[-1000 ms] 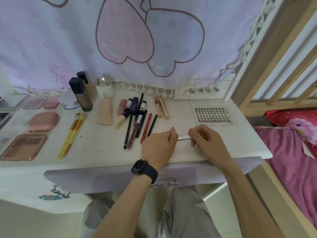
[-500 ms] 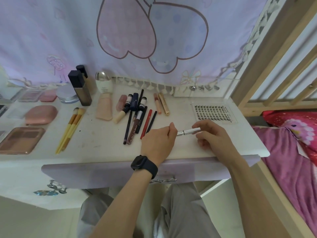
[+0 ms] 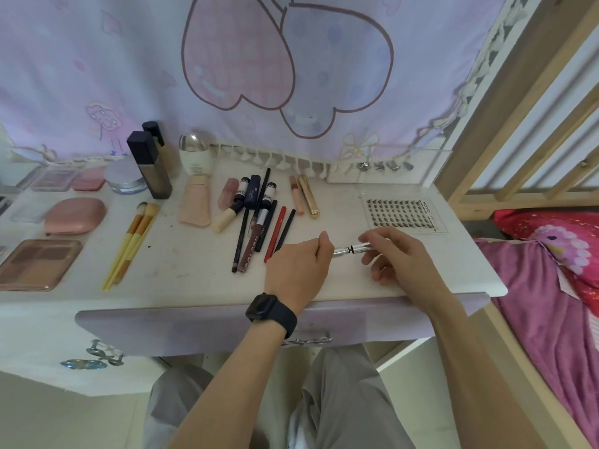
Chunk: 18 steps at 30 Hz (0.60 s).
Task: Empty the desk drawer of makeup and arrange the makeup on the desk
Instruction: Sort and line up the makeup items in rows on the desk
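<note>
Fingers (image 3: 372, 236) of right hand (image 3: 402, 260) pinch one end of silver tube (image 3: 353, 248); left hand (image 3: 296, 270) closed around other end. Tube held just right of pencil row (image 3: 259, 228), above desk (image 3: 194, 270). Seems light, stiff, smooth metal, maybe slippery; better grip each half near joint.

My hands (image 3: 298, 270) near the desk (image 3: 194, 280) front edge, pencils (image 3: 259, 228) behind them, brushes (image 3: 129, 244) left, lash sheet (image 3: 402, 212) right, bottles (image 3: 152, 170) at back.
</note>
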Each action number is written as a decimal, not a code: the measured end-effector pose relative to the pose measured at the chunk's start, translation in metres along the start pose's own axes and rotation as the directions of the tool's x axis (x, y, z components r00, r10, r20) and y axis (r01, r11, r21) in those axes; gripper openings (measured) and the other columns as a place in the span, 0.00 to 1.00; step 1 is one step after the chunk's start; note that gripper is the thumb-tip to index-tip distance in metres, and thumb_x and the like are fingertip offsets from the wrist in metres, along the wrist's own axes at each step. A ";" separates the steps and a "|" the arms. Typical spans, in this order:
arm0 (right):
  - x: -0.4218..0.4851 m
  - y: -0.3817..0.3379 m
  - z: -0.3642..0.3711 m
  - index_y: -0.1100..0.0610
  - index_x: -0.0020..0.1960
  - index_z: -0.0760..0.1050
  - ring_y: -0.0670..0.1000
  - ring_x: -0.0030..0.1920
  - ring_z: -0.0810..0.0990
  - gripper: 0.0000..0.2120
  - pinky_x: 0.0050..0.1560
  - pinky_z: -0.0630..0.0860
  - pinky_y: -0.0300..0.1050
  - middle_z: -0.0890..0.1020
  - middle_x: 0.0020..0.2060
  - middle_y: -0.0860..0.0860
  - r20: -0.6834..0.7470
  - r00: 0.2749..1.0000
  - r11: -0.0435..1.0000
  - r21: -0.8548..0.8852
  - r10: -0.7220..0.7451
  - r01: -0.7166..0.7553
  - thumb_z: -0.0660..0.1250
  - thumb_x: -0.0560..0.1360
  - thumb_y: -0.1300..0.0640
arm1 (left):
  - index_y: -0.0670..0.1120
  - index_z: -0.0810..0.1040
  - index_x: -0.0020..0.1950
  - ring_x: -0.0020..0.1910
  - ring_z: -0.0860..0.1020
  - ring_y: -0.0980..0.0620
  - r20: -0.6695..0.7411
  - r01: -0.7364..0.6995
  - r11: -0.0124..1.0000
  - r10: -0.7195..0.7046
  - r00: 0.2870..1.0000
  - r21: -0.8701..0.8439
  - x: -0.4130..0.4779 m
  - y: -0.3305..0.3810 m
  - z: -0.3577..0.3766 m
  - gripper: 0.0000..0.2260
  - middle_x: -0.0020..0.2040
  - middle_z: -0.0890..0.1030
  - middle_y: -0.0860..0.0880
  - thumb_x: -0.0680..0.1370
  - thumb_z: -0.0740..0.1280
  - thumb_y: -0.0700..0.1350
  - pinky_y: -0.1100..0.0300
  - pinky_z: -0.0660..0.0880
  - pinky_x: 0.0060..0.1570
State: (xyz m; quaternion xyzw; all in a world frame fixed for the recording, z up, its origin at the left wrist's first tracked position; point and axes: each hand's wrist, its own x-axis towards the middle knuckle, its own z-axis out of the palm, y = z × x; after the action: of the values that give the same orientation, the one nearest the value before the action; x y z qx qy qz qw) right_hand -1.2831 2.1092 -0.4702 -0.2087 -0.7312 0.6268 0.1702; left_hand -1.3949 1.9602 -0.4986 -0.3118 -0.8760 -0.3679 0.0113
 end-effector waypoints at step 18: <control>0.002 0.013 0.000 0.53 0.44 0.82 0.50 0.27 0.73 0.06 0.27 0.69 0.38 0.75 0.29 0.50 -0.200 0.978 0.984 0.152 -0.059 0.090 0.67 0.75 0.55 | 0.41 0.76 0.33 0.23 0.64 0.52 -0.040 -0.006 0.998 0.004 0.999 -0.055 0.002 -0.006 0.006 0.26 0.26 0.76 0.44 0.84 0.54 0.53 0.51 0.64 0.25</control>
State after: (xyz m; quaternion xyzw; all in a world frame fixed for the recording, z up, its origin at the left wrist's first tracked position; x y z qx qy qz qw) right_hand -1.2838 2.1117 -0.4836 -0.2272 -0.6656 0.6532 0.2806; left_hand -1.3986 1.9623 -0.5058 -0.3066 -0.8643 -0.3982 0.0212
